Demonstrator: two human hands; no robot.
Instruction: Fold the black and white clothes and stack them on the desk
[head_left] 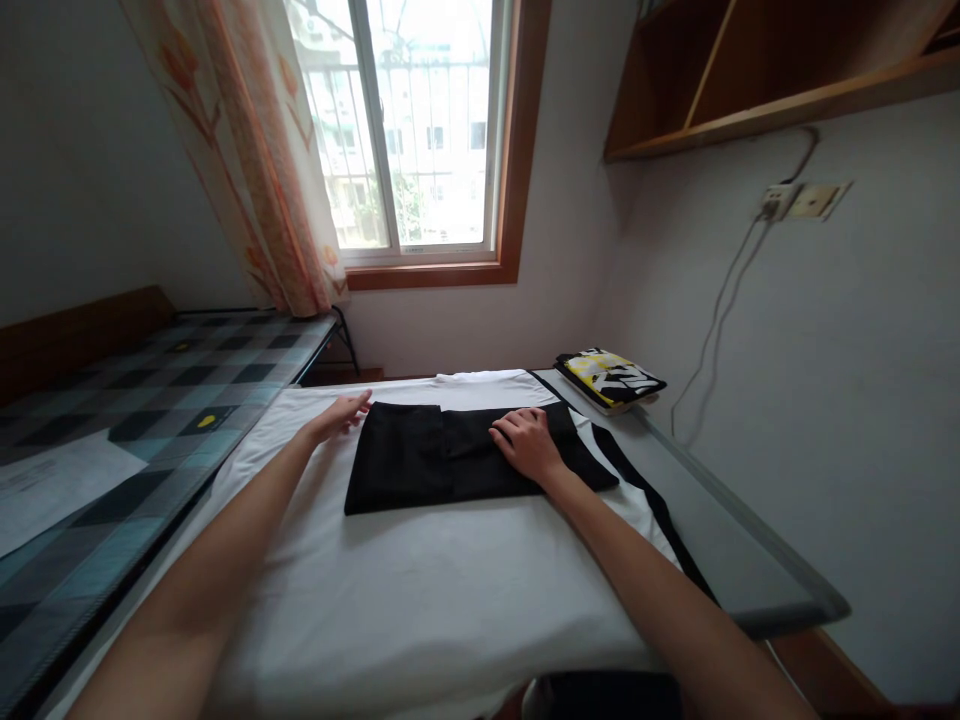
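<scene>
A black garment [405, 455], folded into a long flat shape, lies on a white cloth [435, 580] spread over the table. Its exact kind I cannot tell. My right hand [529, 440] rests on the right half of the black garment, palm down with the fingers lying flat. Just beside the garment's far left corner is my left hand [341, 415], its fingers stretched out and holding nothing. Whether its fingertips touch the black fabric I cannot tell.
A folded yellow, black and white garment [611, 378] sits at the table's far right. To the left stands a bed with a checked mattress [247, 360] and a paper sheet [67, 480]. A wooden shelf [750, 115] hangs above right; cables [720, 300] run down the wall.
</scene>
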